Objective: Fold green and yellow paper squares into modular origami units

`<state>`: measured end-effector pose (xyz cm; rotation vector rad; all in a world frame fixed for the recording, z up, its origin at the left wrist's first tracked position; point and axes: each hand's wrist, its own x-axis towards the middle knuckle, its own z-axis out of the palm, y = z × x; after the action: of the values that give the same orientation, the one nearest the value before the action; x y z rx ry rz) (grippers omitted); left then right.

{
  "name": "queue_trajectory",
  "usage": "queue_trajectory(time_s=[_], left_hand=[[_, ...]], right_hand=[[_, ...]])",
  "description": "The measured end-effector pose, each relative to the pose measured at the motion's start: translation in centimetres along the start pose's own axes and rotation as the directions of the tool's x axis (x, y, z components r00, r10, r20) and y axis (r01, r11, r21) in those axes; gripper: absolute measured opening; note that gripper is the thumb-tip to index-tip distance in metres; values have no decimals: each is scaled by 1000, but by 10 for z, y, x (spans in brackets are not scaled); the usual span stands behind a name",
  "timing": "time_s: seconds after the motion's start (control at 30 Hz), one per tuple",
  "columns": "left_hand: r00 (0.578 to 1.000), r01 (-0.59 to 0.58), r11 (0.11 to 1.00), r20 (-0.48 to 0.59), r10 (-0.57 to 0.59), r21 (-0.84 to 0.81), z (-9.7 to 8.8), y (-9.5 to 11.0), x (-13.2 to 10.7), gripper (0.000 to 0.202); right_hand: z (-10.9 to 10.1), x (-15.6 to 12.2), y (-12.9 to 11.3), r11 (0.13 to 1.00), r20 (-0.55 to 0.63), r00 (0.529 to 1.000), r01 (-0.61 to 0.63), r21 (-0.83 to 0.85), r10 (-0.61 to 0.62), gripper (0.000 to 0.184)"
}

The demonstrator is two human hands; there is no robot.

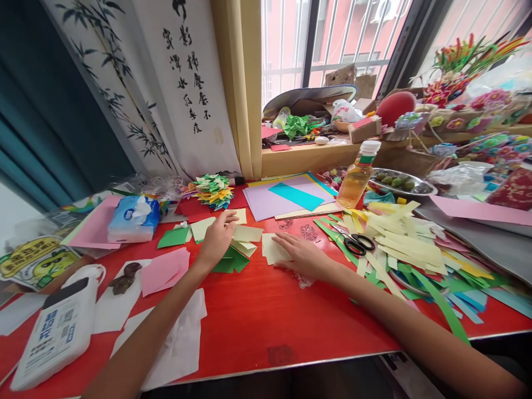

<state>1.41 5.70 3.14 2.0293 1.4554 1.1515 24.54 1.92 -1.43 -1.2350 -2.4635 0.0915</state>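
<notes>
My left hand (216, 237) reaches over a loose heap of pale yellow and green paper squares (243, 244) on the red table (266, 316), fingers stretched toward a yellow square. My right hand (302, 255) lies flat, fingers spread, pressing a pale yellow paper square (272, 249) onto the table. Neither hand grips anything. Black-handled scissors (356, 243) lie just right of my right hand.
Several yellow and green paper strips (407, 244) cover the right side. A bottle of amber liquid (356, 176), coloured sheets (286, 197), folded paper pieces (214, 191), a tissue pack (133, 219), pink paper (164, 269) and a white bottle (56, 330) also stand around. The windowsill is crowded.
</notes>
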Motion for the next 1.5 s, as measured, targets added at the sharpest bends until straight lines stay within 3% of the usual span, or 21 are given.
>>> queue_trajectory(time_s=[0.13, 0.27, 0.43, 0.5, 0.6, 0.67, 0.77, 0.8, 0.87, 0.93, 0.97, 1.03, 1.07, 1.13, 1.23, 1.37, 1.5], left_hand=[[996, -41, 997, -75, 46, 62, 4, 1, -1, 25], [990, -139, 978, -3, 141, 153, 6, 7, -6, 23], [959, -285, 925, 63, 278, 253, 11, 11, -11, 20], [910, -414, 859, 109, 400, 301, 14, 12, -15, 22], [740, -670, 642, 269, 616, 373, 20, 14, -24, 26], [639, -760, 503, 326, 697, 413, 23, 15, -31, 21], [604, -765, 467, 243, 759, 443, 25, 16, -38, 19], [606, -757, 483, 199, 770, 439, 24, 16, -39, 19], [625, -739, 530, 128, 770, 416, 22, 15, -39, 19], [652, -725, 578, 101, 752, 374, 20, 14, -37, 19], [666, -721, 601, 104, 739, 345, 19, 13, -36, 19], [684, -719, 638, 122, 719, 276, 18, 13, -35, 20], [689, -720, 653, 129, 713, 235, 18, 13, -35, 20], [706, -708, 690, 127, 696, 151, 17, 15, -34, 16], [792, -609, 792, 93, 604, 39, 17, 21, -34, 6], [912, -401, 915, 71, 404, -53, 19, 29, -33, 12], [967, -241, 962, 50, 249, -132, 22, 32, -33, 16]], right_hand=[[5, 0, 5, 988, 64, 997, 45, -147, -36, 58], [-1, 0, 0, 968, 94, 995, 67, -241, -45, 35], [-14, -1, -1, 960, 64, 997, -13, -281, 33, 26], [-16, -2, -3, 964, 2, 1000, -22, -265, 23, 24], [-15, -4, -8, 977, -96, 994, 31, -213, -53, 25], [-14, -4, -13, 990, -149, 986, 60, -126, -79, 26], [-18, -3, -18, 974, -215, 972, -41, 224, 90, 37], [-20, -3, -18, 912, -178, 966, -105, 397, 189, 51], [-27, -1, -16, 671, 25, 953, -232, 705, 303, 75], [-33, 0, -13, 380, 222, 950, -294, 877, 221, 75], [-36, 0, -13, 248, 260, 956, -287, 925, 136, 72], [-39, 1, -13, 42, 240, 971, -241, 970, 19, 62], [-40, 1, -14, -21, 219, 976, -218, 976, 19, 57], [-40, 1, -16, -47, 189, 974, -185, 982, 125, 48], [-37, 2, -16, 31, 143, 949, -158, 987, 282, 41], [-33, 3, -16, 82, 74, 958, -100, 992, 277, 35], [-32, 4, -18, 25, 80, 968, -89, 996, 239, 35]])
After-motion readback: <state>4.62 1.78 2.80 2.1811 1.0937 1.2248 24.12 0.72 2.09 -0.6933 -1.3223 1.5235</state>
